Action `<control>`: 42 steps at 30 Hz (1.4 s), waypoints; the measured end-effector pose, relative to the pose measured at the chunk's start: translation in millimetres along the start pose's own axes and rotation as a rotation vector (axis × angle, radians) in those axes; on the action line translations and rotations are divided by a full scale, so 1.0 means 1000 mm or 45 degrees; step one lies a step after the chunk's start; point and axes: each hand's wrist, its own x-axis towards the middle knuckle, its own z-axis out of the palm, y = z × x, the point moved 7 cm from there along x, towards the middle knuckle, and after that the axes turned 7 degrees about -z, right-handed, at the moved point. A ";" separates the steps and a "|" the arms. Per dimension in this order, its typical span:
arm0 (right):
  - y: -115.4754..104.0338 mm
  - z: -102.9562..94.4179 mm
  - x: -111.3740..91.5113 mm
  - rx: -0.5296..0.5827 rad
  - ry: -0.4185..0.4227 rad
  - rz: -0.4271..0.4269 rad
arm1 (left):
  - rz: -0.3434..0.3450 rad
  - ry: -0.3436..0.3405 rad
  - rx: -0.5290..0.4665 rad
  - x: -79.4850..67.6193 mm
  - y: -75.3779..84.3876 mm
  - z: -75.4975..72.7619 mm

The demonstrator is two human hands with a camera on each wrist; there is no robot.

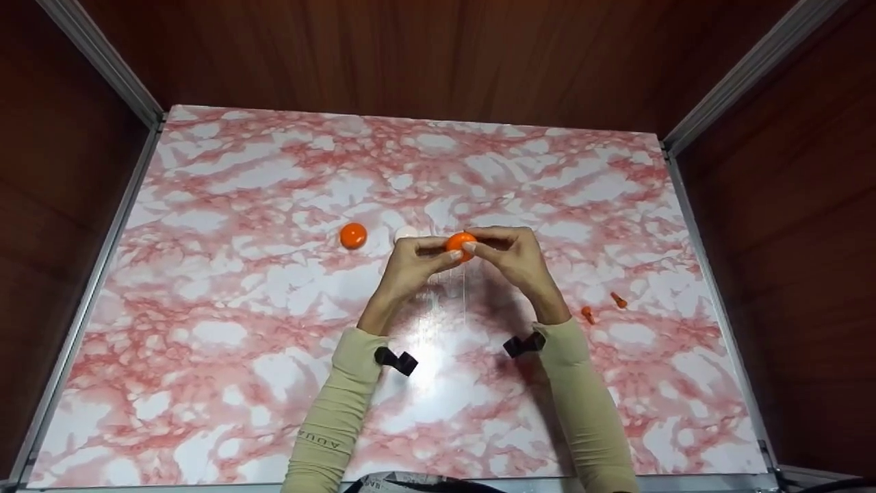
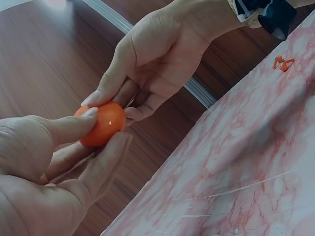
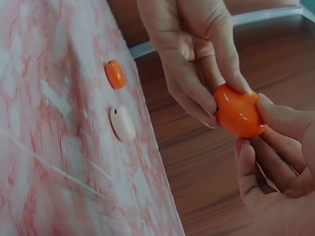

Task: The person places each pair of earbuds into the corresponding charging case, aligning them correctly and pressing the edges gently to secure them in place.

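Observation:
A glossy, rounded orange earbud case (image 1: 460,246) is held up between both hands, over the middle of the table. My left hand (image 1: 409,266) pinches it from the left, its thumb lying on the orange surface in the left wrist view. From the other side my right hand (image 1: 518,259) grips the same case with thumb and fingers, as the right wrist view shows. Just beyond the left hand lies a cream earbud case (image 3: 123,124). Left of that, a second orange case (image 1: 353,235) lies on the table.
Two orange earbuds (image 1: 619,300) lie apart on the right side of the pink-and-white marbled table (image 1: 226,390). Dark wood-look panels (image 1: 383,61) with metal edge rails enclose the back and sides.

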 end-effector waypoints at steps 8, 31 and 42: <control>-0.003 -0.001 0.003 0.079 0.003 -0.007 | 0.057 -0.011 0.128 0.000 0.002 0.000; -0.001 -0.006 0.003 -0.102 0.173 0.012 | 0.004 -0.031 0.123 0.000 -0.002 0.002; -0.007 -0.005 -0.001 -0.108 0.093 0.007 | 0.022 -0.025 0.098 -0.002 0.000 0.001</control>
